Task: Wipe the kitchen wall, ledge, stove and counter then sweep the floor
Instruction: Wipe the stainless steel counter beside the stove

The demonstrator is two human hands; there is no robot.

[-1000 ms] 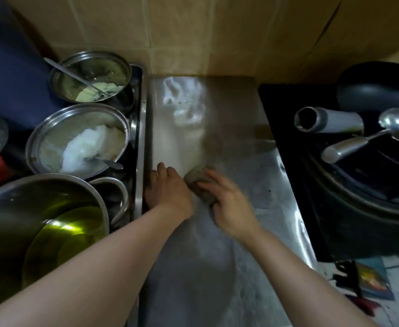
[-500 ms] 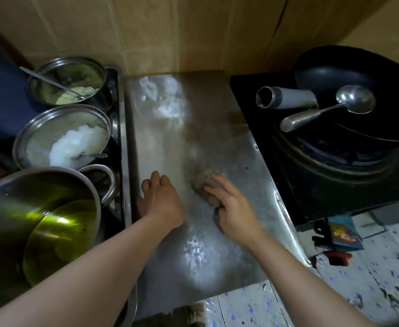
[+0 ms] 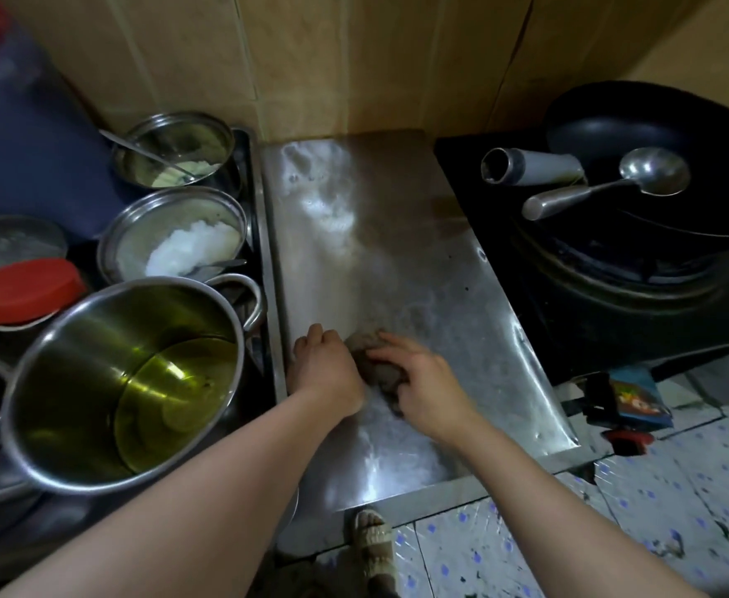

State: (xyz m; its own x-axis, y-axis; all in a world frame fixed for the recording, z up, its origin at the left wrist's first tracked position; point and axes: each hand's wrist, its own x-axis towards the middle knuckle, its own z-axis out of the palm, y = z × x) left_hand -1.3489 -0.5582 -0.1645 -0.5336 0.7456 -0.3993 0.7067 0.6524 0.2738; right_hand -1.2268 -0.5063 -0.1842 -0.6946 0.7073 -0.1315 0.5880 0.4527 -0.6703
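Cloth (image 3: pixel 373 373), grey and bunched, lies on the steel counter (image 3: pixel 419 274) under the right hand (image 3: pixel 425 381), whose fingers grasp it; left hand (image 3: pixel 326 366) rests beside it, fingers curled, empty, near a large pot (image 3: pixel 117 381).

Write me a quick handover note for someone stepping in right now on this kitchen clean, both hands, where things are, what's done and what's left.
Right hand presses the grey scrub pad onto the steel counter, fingers curled over it.
Left hand rests on the counter beside the pad, near its left edge; its grip is unclear.
Counter is wet with soapy smears front and back, so wiping is under way, not finished.
Stove carries the black wok and ladle; whether it is wiped cannot be told.
Left: finish counter, check wall, ledge and stove, then sweep the floor.
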